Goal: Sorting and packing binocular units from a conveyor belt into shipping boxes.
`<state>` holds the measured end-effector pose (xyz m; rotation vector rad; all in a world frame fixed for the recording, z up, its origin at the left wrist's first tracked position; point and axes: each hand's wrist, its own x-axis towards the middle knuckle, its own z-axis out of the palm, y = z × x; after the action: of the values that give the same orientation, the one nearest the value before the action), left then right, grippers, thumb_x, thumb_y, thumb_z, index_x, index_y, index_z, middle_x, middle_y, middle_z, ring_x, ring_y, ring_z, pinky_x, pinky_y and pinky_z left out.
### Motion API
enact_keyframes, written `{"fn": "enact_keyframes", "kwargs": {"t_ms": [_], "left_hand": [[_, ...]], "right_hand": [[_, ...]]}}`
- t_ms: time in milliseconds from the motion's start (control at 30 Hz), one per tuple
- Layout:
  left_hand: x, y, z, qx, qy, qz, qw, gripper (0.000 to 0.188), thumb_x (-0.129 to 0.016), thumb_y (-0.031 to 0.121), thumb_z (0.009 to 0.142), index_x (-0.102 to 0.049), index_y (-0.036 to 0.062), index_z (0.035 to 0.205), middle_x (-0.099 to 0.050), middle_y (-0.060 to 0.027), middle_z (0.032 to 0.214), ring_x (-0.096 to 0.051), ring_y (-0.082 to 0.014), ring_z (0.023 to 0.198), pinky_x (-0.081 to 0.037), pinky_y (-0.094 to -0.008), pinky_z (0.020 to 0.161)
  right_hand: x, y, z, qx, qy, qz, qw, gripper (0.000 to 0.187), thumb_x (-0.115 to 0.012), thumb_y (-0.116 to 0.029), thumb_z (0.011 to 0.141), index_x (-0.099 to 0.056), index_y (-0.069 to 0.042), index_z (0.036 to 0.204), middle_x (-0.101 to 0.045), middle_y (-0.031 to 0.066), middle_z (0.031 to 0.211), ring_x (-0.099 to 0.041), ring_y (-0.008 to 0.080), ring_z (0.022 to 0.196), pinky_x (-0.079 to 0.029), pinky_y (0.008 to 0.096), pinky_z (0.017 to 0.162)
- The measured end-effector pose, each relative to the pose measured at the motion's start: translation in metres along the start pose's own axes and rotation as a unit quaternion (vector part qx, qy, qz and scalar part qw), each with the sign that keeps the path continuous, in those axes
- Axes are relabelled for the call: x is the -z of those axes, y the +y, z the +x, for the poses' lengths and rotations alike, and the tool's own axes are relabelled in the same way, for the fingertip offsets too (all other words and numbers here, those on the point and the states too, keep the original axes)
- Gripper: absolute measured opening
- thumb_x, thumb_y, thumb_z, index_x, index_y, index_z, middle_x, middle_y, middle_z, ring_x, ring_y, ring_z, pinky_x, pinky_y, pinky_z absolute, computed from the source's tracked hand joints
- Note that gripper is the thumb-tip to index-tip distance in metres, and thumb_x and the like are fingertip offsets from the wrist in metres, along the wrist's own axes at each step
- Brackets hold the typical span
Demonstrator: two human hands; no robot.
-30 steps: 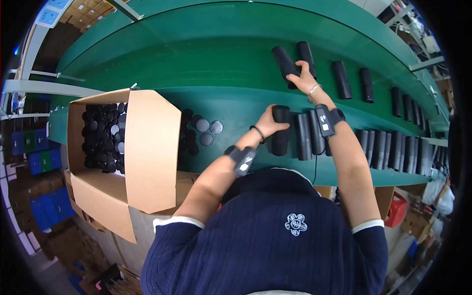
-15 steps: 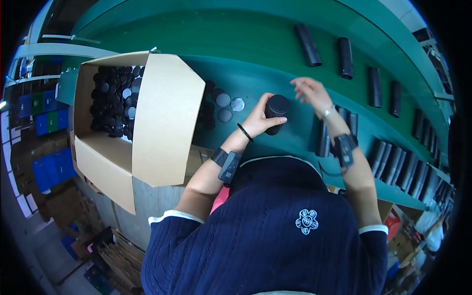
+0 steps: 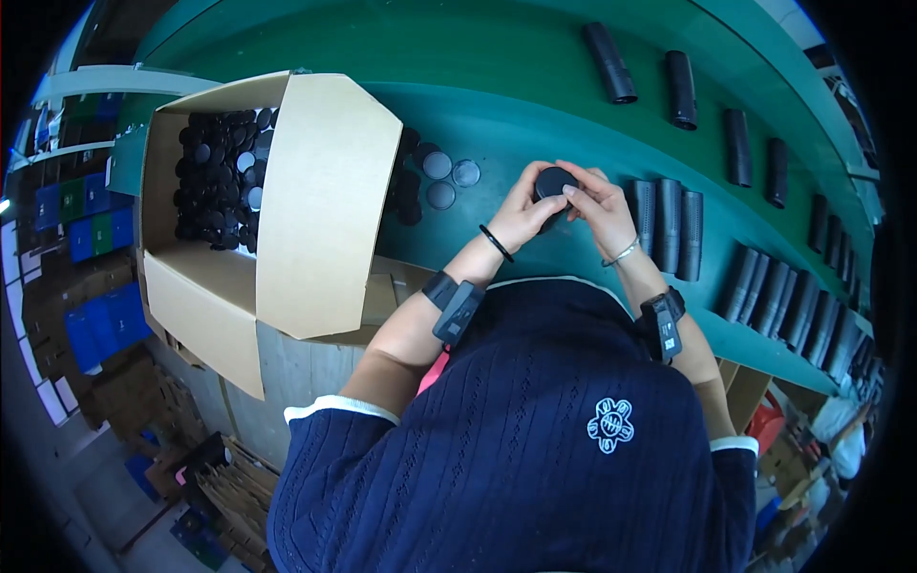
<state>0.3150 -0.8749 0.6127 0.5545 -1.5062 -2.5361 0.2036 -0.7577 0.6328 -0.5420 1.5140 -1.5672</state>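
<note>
Light is moderate and fairly even, with a cool bluish cast over the green table (image 3: 516, 124) and soft shadows. The cardboard box flap (image 3: 330, 215), toward 10 o'clock, reads pale and bright. Whitish glare sits on 1 disc (image 3: 466, 173), and a small bright spot (image 3: 5, 205) shows at the 9 o'clock rim. Fisheye distortion bows the table's edges; black vignetting fills the corners. The fingers (image 3: 581, 198) look reasonably sharp; background clutter (image 3: 821, 444) at 4 o'clock is soft.

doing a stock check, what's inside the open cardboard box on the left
Inside the cardboard box: a heap of discs, mostly black, a few pale grey. Whatever lies beneath them or behind the large right flap is hidden.
</note>
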Motion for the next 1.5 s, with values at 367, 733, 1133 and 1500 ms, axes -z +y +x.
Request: {"fn": "enact_keyframes", "kwargs": {"t_ms": [367, 733, 1133, 1500], "left_hand": [[0.007, -0.003, -0.009, -0.17, -0.023, 0.337, 0.926, 0.067, -0.075, 0.017, 0.07, -0.036, 0.0033, 0.124, -0.053, -0.0156, 0.112, -0.055, -0.0273, 0.106, -0.044, -0.0364, 0.089], [0.018, 0.007, 0.002, -0.108, -0.05, 0.32, 0.94, 0.059, -0.073, 0.018, 0.073, -0.04, 0.0015, 0.119, -0.056, -0.0146, 0.108, -0.058, -0.0228, 0.098, -0.047, -0.0335, 0.082], [0.021, 0.005, -0.009, 0.101, -0.131, 0.217, 0.962, 0.064, -0.075, 0.033, 0.072, -0.048, -0.0053, 0.116, -0.059, -0.0116, 0.099, -0.058, -0.0167, 0.088, -0.047, -0.0279, 0.076], [0.042, -0.01, -0.044, 0.032, -0.202, 0.336, 0.919, 0.068, -0.075, 0.04, 0.07, -0.052, -0.006, 0.114, -0.062, -0.0147, 0.097, -0.059, -0.022, 0.089, -0.045, -0.0304, 0.082]], "right_hand": [[-0.002, -0.01, -0.017, 0.171, -0.034, -0.274, 0.946, 0.062, -0.075, -0.009, 0.069, -0.051, -0.005, 0.126, -0.049, 0.0076, 0.107, -0.054, 0.0202, 0.1, -0.047, 0.0318, 0.086], [0.005, -0.006, -0.01, 0.071, -0.044, -0.177, 0.981, 0.062, -0.072, -0.001, 0.071, -0.048, -0.002, 0.128, -0.05, 0.0065, 0.108, -0.052, 0.0179, 0.107, -0.046, 0.0316, 0.091], [0.028, -0.008, -0.009, -0.048, -0.145, -0.058, 0.987, 0.045, -0.067, -0.012, 0.081, -0.055, -0.003, 0.123, -0.057, 0.0059, 0.104, -0.054, 0.0112, 0.093, -0.044, 0.0252, 0.085], [0.018, 0.009, -0.005, -0.188, -0.323, -0.041, 0.927, 0.039, -0.061, -0.005, 0.081, -0.056, 0.0, 0.119, -0.059, 0.0049, 0.109, -0.058, 0.0124, 0.098, -0.049, 0.0282, 0.085]]}}
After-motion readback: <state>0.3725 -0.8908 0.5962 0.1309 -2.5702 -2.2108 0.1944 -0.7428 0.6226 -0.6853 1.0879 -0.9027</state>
